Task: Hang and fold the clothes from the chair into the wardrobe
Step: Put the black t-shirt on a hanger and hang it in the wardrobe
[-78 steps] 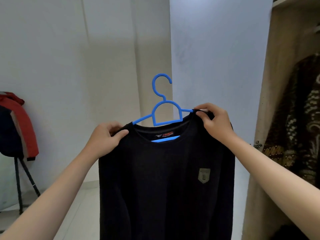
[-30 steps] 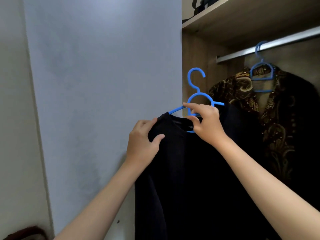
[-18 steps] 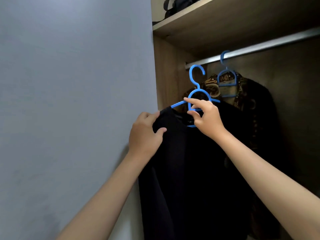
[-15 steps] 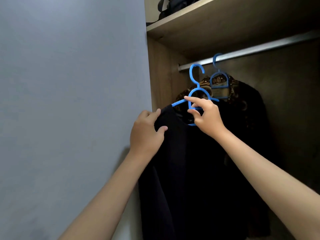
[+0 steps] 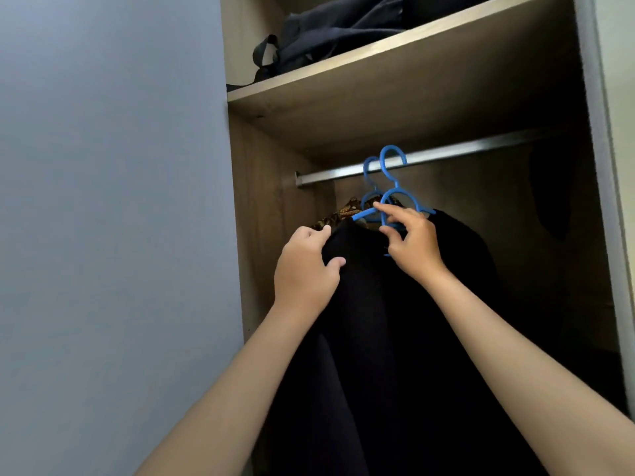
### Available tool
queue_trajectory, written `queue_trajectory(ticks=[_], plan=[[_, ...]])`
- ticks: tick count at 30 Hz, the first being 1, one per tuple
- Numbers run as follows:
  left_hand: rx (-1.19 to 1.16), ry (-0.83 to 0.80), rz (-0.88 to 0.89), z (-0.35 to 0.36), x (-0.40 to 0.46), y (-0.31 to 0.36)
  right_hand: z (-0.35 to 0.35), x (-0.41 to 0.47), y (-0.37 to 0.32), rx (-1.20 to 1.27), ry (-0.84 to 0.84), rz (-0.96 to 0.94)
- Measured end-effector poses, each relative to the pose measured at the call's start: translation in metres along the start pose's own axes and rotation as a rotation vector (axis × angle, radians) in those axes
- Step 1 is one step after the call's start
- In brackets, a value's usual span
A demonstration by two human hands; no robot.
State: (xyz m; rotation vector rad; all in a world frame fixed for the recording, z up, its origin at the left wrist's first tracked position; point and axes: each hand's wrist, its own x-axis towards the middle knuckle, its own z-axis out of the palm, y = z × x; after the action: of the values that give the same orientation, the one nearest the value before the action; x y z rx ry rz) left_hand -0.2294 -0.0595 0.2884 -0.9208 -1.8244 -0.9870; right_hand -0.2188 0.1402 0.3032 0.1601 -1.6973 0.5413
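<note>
Item: black sweater on blue hanger — raised to the wardrobe rail.

Your left hand pinches the sweater's near shoulder, thumb curled under the cloth. Your right hand has its grip pinched on the hanger's loop at the neck. The hanger's hook sits level with the rail; whether it bears on the rail, you cannot tell. Directly behind it — a second blue hanger, hooked at the rail and carrying a brown patterned garment, mostly hidden. Above, the shelf holds a dark bag. At left, the pale blue wardrobe door stands open.
</note>
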Motion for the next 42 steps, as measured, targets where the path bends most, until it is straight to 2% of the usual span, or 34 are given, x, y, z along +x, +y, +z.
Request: queue_trajectory(ticks=[13, 23, 31, 36, 42], plan=[[-0.005, 0.014, 0.076, 0.08, 0.08, -0.002, 0.001, 0.074, 0.086, -0.009, 0.028, -0.002], [-0.091, -0.058, 0.132, 0.13, 0.066, -0.017, 0.001, 0.05, 0.12, 0.021, 0.096, 0.084], [-0.078, -0.134, 0.089, 0.129, 0.044, -0.025, 0.002, 0.024, 0.103, -0.051, -0.07, 0.249], [-0.153, -0.194, 0.015, 0.102, 0.009, -0.019, 0.01, -0.003, 0.062, -0.038, -0.026, 0.288], [-0.199, -0.145, -0.137, 0.051, -0.075, -0.023, 0.028, -0.072, -0.006, -0.01, -0.064, 0.279]])
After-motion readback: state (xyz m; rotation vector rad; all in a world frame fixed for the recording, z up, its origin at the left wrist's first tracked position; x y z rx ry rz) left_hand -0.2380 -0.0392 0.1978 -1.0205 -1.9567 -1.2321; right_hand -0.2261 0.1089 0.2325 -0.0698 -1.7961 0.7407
